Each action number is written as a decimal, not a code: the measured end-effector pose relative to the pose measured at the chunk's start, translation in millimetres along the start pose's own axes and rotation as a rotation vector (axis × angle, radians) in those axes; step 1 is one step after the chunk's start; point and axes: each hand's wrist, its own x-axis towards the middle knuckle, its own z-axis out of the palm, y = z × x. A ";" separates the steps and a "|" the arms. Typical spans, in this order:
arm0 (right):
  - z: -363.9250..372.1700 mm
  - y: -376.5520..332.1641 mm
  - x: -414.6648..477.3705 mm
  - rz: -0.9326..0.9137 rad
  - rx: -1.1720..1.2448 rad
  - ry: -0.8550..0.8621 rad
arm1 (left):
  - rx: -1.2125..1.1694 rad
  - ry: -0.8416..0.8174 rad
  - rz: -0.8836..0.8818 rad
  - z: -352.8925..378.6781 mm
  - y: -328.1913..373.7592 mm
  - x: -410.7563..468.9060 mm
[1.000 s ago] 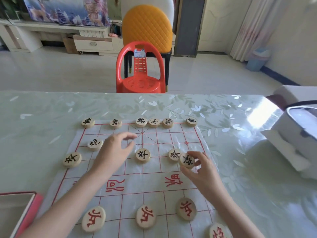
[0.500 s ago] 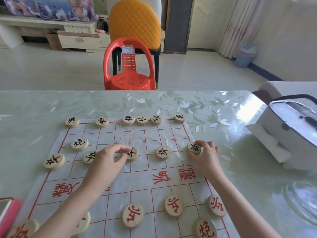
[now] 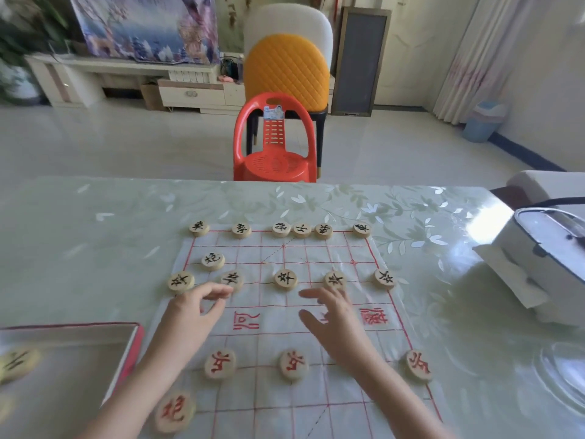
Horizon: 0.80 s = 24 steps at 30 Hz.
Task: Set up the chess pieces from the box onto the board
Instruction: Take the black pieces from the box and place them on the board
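Both hands hover over the board, holding nothing. The left hand has loosely curled fingers, tips just beside a black piece; the right hand has fingers spread apart. The box, left of the board, holds more pieces.

The left hand sits left of the frame's centre, back up. Its fingers are loosely curled and hold nothing, tips pointing to the upper right. The right hand lies just right of centre, fingers straight and spread, thumb stuck out to the left. Both bare forearms rise from the bottom edge, leaning toward each other.
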 end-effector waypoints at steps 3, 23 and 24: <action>19.9 -36.5 -16.5 -0.053 0.021 -0.112 | 0.009 0.062 -0.043 -35.3 -23.4 -26.8; 116.0 -142.0 -64.5 -0.127 0.047 -0.373 | 0.604 0.161 -0.377 -151.8 -162.6 -105.4; 119.9 -144.1 -63.7 -0.137 0.048 -0.375 | 0.601 0.179 -0.375 -152.2 -164.7 -105.1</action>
